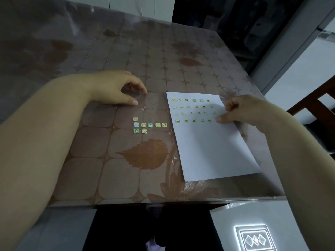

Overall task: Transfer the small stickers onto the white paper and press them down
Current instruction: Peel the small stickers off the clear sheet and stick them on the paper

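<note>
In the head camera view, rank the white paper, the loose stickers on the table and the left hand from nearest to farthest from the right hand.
1. white paper, touched by the right hand, which grips its right edge.
2. loose stickers, on the table left of the paper.
3. left hand, farthest, at the left beyond the stickers.

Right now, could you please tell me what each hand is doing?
Left hand: open, fingertips resting on the clear sticker sheet.
Right hand: pinching the right edge of the white paper.
</note>
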`<state>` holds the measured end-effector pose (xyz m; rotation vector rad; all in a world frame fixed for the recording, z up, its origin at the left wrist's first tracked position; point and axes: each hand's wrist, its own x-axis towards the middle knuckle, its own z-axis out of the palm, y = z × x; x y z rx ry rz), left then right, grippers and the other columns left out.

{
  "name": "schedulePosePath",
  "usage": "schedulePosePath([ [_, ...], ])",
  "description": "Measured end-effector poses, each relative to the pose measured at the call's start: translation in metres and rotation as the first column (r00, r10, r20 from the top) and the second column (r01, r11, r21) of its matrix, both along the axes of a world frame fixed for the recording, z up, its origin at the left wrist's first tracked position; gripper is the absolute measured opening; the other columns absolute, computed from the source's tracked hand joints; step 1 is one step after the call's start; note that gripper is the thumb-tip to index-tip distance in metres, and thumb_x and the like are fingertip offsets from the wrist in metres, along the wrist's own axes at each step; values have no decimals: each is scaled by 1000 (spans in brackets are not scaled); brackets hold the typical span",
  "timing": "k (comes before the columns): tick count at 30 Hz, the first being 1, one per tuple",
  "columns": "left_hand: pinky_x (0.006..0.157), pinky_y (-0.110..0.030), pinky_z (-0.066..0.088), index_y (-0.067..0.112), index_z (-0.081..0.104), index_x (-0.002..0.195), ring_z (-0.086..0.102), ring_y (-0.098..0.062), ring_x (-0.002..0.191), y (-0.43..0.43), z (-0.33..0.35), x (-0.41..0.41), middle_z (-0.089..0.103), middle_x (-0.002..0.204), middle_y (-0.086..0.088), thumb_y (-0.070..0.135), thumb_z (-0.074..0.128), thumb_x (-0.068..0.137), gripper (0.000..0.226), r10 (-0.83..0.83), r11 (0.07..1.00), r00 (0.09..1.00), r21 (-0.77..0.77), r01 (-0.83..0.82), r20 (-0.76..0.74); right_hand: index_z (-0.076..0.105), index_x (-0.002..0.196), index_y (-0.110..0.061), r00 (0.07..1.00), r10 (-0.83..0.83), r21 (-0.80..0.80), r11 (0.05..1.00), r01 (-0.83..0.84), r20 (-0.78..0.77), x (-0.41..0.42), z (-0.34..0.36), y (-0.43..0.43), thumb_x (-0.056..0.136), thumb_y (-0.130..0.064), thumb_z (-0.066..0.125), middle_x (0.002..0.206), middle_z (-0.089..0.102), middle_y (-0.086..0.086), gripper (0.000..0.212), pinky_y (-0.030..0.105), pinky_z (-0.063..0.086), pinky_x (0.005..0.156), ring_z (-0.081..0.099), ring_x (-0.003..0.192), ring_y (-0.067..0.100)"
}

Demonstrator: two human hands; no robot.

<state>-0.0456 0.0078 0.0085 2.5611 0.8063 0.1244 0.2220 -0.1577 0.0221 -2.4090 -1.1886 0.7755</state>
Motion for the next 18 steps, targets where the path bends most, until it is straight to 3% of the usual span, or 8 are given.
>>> schedulePosePath([
  [3, 93, -24, 36, 27, 59, 111, 51, -13, 102, -2, 2, 0, 50, 101, 7, 20, 68, 77, 36, 2, 1000, 1000, 0, -2, 5, 47, 67, -27, 987, 96, -103, 991, -83, 129, -3, 9, 7, 69, -31, 78, 74, 45, -10, 32, 25, 29, 58, 40, 67, 8],
  [5, 92, -22, 35, 27, 59, 112, 51, -12, 103, -2, 2, -1, 50, 103, 7, 20, 67, 78, 36, 4, 1000, 1000, 1, -4, 0, 51, 71, -27, 973, 167, -11, 986, -167, 157, -21, 11, 10, 74, -35, 73, 76, 48, -9, 23, 25, 33, 60, 43, 67, 8],
  [8, 94, -27, 38, 27, 59, 112, 52, -13, 103, -2, 2, -2, 50, 102, 6, 21, 67, 78, 35, -6, 1000, 1000, -2, 6, -5, 60, 77, -27, 948, 309, 205, 925, -319, 78, -72, 10, 16, 78, -38, 69, 80, 56, -5, 14, 25, 40, 64, 50, 68, 11],
  [11, 96, -30, 40, 24, 59, 112, 53, -14, 102, -2, 3, -2, 53, 103, 4, 19, 68, 77, 36, -3, 1000, 1000, 6, 3, 10, 64, 77, -28, 882, 460, 262, 843, -470, 101, -118, 6, 29, 80, -32, 68, 72, 55, -9, 6, 18, 40, 58, 49, 59, 6],
  [13, 98, -33, 41, 24, 60, 110, 53, -12, 102, -1, 3, -3, 55, 103, 5, 17, 69, 76, 36, 5, 1000, 999, -17, -4, 33, 69, 82, -26, 878, 462, 282, 832, -478, 126, -134, 1, 38, 80, -30, 67, 72, 59, -9, 5, 15, 42, 52, 55, 61, 9],
  [16, 98, -35, 41, 24, 60, 109, 53, -10, 100, 0, 3, -3, 54, 101, 7, 17, 69, 75, 36, 18, 999, 999, -43, -16, 45, 73, 82, -23, 893, 428, 295, 843, -450, 140, -143, -7, 47, 77, -28, 70, 77, 65, -4, 7, 21, 45, 60, 58, 69, 11],
  [18, 95, -30, 40, 23, 59, 111, 49, -10, 99, 0, 2, -3, 52, 102, 6, 20, 69, 74, 38, 16, 1000, 999, -14, -15, 33, 73, 76, -22, 898, 429, 298, 848, -439, 102, -145, -9, 49, 73, -25, 74, 69, 63, -5, 3, 21, 43, 59, 55, 65, 8],
])
